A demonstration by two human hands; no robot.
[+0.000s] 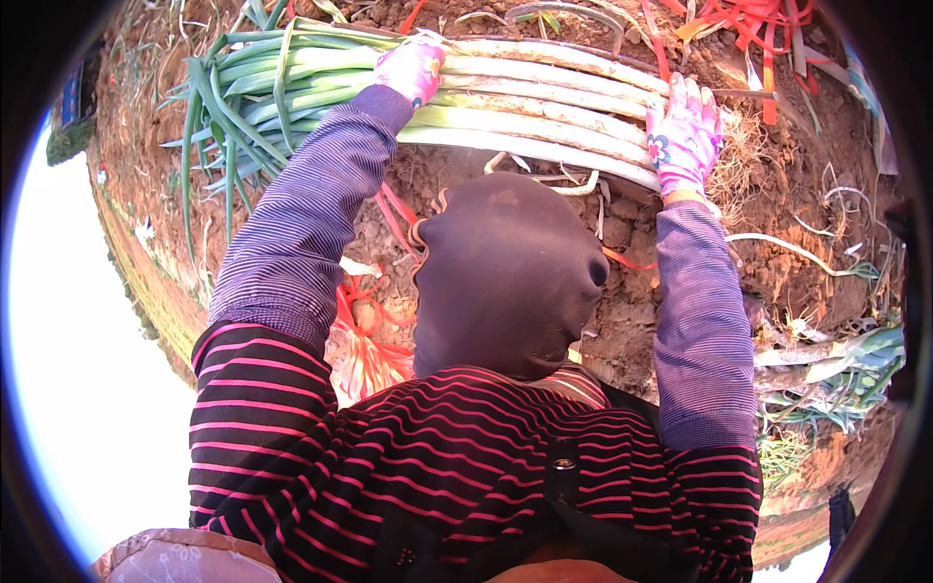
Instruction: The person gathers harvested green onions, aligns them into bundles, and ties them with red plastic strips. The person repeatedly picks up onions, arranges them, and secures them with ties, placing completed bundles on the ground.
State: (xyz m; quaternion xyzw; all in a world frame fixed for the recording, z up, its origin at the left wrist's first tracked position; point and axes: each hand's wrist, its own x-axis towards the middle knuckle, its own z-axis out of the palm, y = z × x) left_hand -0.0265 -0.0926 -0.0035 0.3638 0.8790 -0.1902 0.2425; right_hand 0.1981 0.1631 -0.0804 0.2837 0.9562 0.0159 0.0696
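Note:
A row of long green onions point(539, 109) lies across the top of the view, white stalks to the right and green leaves point(255, 87) fanning left. My left hand point(412, 69), in a pink flowered glove, clasps the stalks where white turns to green. Over the root end lies my right hand point(685, 135), in a matching glove, its fingers stretched across the stalks. Thin pale roots point(740, 157) stick out past it. A narrow metal rod point(747, 94) shows beyond my right fingers. What is beneath the bundle is mostly hidden.
A knee in dark cloth point(503, 277) rises in front of the bundle. Red plastic strips lie in a heap point(762, 22) at the top right and in a bunch point(372, 361) beside the knee. Loose leaves point(845, 372) lie on the brown soil point(802, 270) to the right.

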